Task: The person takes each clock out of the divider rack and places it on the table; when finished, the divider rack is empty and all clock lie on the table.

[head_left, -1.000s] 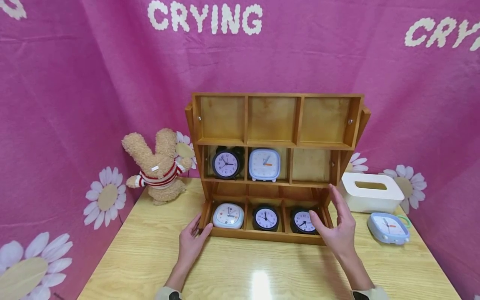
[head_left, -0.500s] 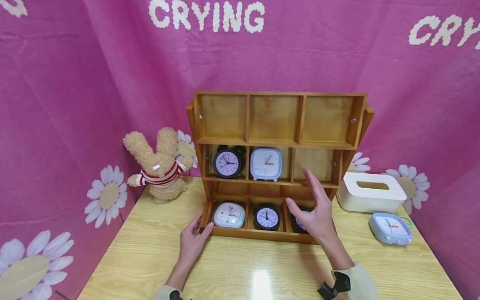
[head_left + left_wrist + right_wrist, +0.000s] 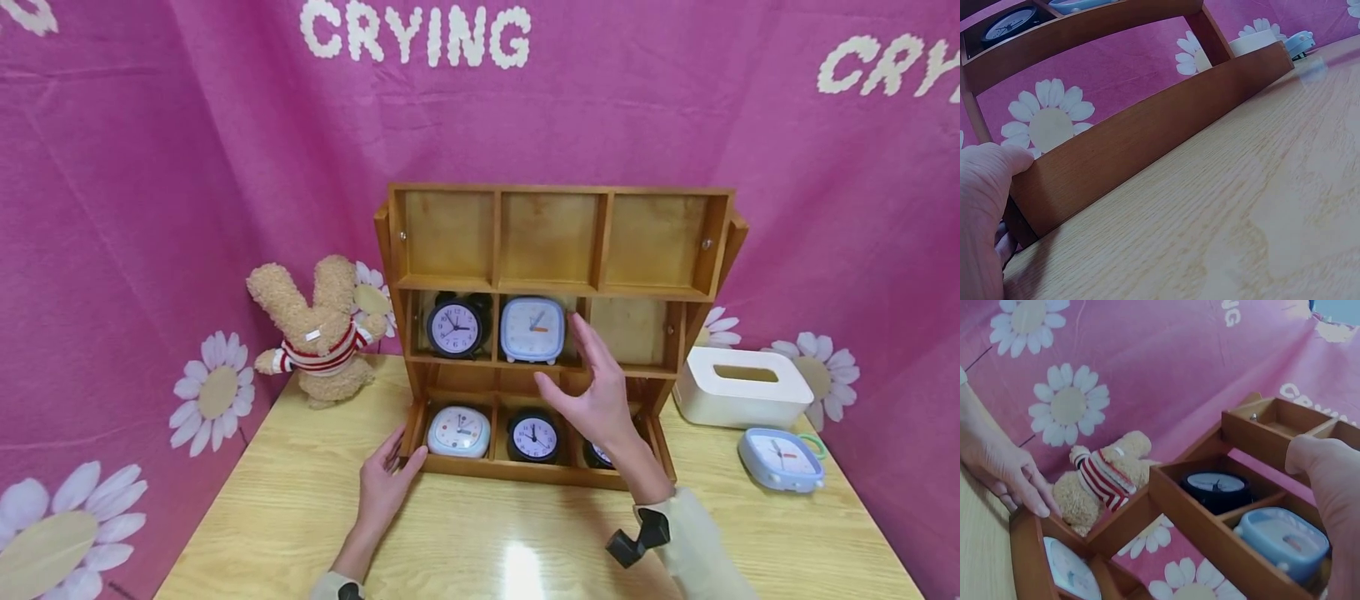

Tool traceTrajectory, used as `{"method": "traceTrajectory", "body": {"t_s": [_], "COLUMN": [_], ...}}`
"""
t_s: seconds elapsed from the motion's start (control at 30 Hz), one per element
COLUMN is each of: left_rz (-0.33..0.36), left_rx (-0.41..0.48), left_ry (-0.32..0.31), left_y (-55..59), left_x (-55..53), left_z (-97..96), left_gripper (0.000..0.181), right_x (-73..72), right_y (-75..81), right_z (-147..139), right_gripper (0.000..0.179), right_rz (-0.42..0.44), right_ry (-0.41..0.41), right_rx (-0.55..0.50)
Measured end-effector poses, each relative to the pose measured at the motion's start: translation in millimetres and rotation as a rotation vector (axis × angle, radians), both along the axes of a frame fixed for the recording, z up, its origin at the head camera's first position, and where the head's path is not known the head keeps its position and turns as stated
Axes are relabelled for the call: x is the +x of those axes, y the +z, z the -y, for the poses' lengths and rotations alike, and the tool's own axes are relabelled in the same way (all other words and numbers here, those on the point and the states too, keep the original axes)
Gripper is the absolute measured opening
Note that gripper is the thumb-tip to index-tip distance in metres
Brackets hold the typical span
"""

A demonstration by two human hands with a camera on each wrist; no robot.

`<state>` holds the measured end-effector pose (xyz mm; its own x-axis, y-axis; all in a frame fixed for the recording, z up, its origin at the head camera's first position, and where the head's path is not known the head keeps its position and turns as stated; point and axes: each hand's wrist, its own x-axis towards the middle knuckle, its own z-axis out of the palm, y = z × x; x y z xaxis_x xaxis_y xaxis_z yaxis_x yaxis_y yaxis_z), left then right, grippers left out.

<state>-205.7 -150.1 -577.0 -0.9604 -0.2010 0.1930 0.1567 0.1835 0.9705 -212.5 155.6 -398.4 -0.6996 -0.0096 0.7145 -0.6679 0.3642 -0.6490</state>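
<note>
A three-tier wooden display shelf (image 3: 558, 287) stands on the table, with alarm clocks in its compartments. My left hand (image 3: 384, 477) holds its lower left front corner, thumb over the front board (image 3: 1116, 150) and fingers at the side. My right hand (image 3: 600, 402) is in front of the middle tier, thumb and fingers spread, just right of the square blue clock (image 3: 532, 330). A black twin-bell clock (image 3: 454, 327) sits left of that clock. The bottom tier bears a pale blue clock (image 3: 459, 432), a round black clock (image 3: 533, 437) and another black clock (image 3: 596, 455), partly hidden by my right wrist.
On the right lie a blue clock (image 3: 782, 460) with a green ring and a white tissue box (image 3: 742, 387). A plush rabbit (image 3: 321, 346) in a striped sweater sits to the left. A pink cloth (image 3: 225, 125) hangs behind and beside the table (image 3: 480, 533).
My right hand has moved left and up, from the shelf's right end to beside the square blue clock. My left hand has stayed on the corner.
</note>
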Motion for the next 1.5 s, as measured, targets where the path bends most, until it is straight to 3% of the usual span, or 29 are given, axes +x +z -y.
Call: {"method": "traceTrajectory", "body": {"t_s": [0.17,0.37,0.57,0.77,0.97,1.5], "left_rz": [0.025,0.033,0.023,0.016,0.004,-0.005], "left_rx": [-0.002,-0.009,-0.018,-0.005,-0.009,-0.007], "left_ry": [0.017,0.029,0.013,0.006,0.005,-0.003], "left_y": [2.2,9.0,0.3,-1.4,-1.5,-2.2], "left_x": [1.5,3.1,3.4,4.9,2.4,-0.6], "left_z": [0.3,-3.3,1.1,3.9,3.0,2.4], "left_gripper": [0.058,0.057,0.058,0.058,0.058,0.058], "right_x": [-24.2,-39.4,-48.1,-50.9,-54.9,-60.9], "right_y": [-14.1,-14.0,-21.3,-20.7,-18.0,-25.8], "right_z": [3,13,20,29,34,36], "right_gripper": [0.096,0.107,0.115,0.119,0.119,0.118], "right_rz": [0.059,0.113,0.213,0.241,0.239,0.158], "right_ry": [-0.055,-0.132,-0.193,-0.25,-0.324,-0.387], "right_rx": [0.091,0.148,0.154,0.202,0.251,0.219]}}
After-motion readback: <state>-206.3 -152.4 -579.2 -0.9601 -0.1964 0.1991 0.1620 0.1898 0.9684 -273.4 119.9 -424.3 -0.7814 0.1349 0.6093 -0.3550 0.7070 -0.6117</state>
